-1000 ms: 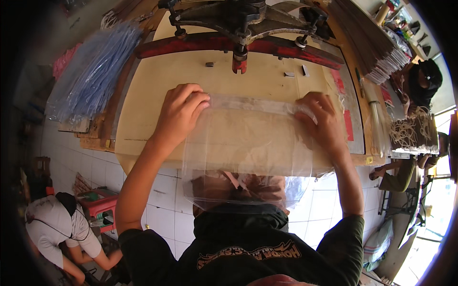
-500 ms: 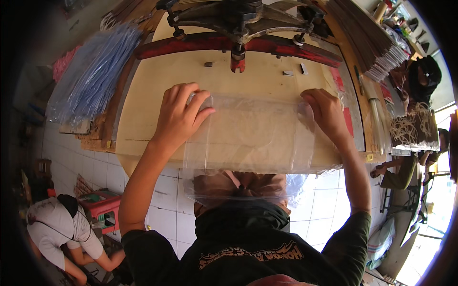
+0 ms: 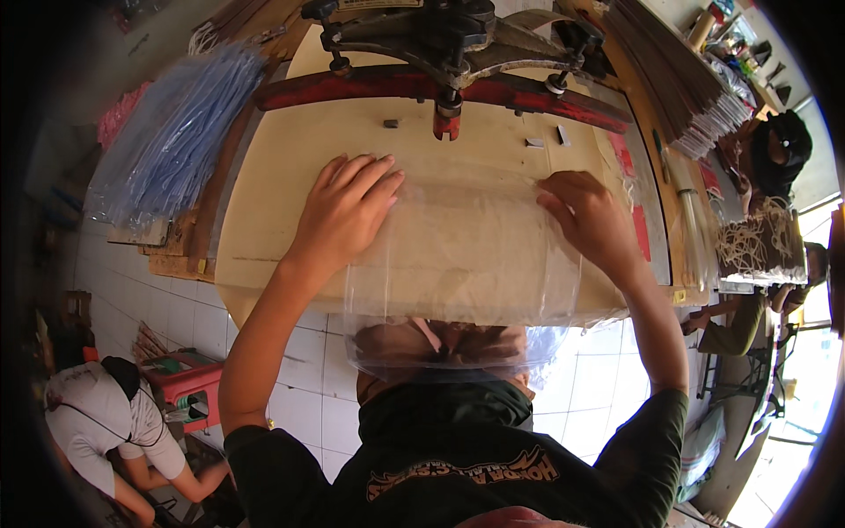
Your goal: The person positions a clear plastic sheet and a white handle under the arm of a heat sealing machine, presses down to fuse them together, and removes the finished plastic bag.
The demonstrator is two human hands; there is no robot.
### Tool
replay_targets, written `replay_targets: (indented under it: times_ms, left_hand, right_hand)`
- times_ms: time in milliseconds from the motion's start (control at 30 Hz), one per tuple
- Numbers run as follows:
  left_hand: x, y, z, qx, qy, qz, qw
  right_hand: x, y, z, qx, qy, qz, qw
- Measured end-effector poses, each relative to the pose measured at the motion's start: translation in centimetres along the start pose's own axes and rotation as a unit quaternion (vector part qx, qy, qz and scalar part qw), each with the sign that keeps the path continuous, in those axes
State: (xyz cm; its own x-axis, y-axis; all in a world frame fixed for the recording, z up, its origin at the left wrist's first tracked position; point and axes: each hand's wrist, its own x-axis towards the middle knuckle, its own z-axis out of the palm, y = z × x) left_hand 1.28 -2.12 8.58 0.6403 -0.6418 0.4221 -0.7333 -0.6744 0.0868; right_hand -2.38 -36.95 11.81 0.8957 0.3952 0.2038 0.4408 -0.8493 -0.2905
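Note:
A clear plastic bag or sheet (image 3: 466, 246) lies over a yellowish board on the table (image 3: 282, 202), its near end hanging past the front edge above my lap. My left hand (image 3: 348, 207) rests flat at its far left corner, fingers stretched out. At the far right corner my right hand (image 3: 588, 218) is closed, thumb against fingers, pinching the plastic. Beyond both hands, a machine's red bar (image 3: 370, 86) spans the board, with a slotted red tip (image 3: 447, 128) at its middle. Small dark and light blocks (image 3: 563, 135) sit on the board between.
A pile of bluish plastic sleeves (image 3: 180, 132) lies at left. Brown flat sheets (image 3: 678, 70) are stacked at far right, above bundled pale cords (image 3: 753, 233). One person (image 3: 97, 422) bends near a red stool (image 3: 198, 383) at lower left; others are along the right side.
My left hand has gone from a pinching curl to lying flatter with fingers extended. My right hand has shifted slightly left and nearer with the plastic's corner.

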Motion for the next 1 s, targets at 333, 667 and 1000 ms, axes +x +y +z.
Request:
replay_targets:
  times_ms: [333,667,1000]
  left_hand:
    - [-1.4,1.2,-2.1,-0.010,-0.130,-0.078,0.988]
    - [-1.9,2.1,-4.7,0.027,-0.181,-0.111,0.977]
    - [-2.2,3.1,-6.1,0.033,-0.165,-0.115,0.979]
  right_hand:
    - [-3.1,-3.9,1.7,-0.067,-0.037,0.030,0.997]
    - [-3.1,-4.8,1.0,-0.070,-0.029,0.046,0.996]
    - [-2.9,-5.6,-1.6,-0.114,-0.052,0.011,0.992]
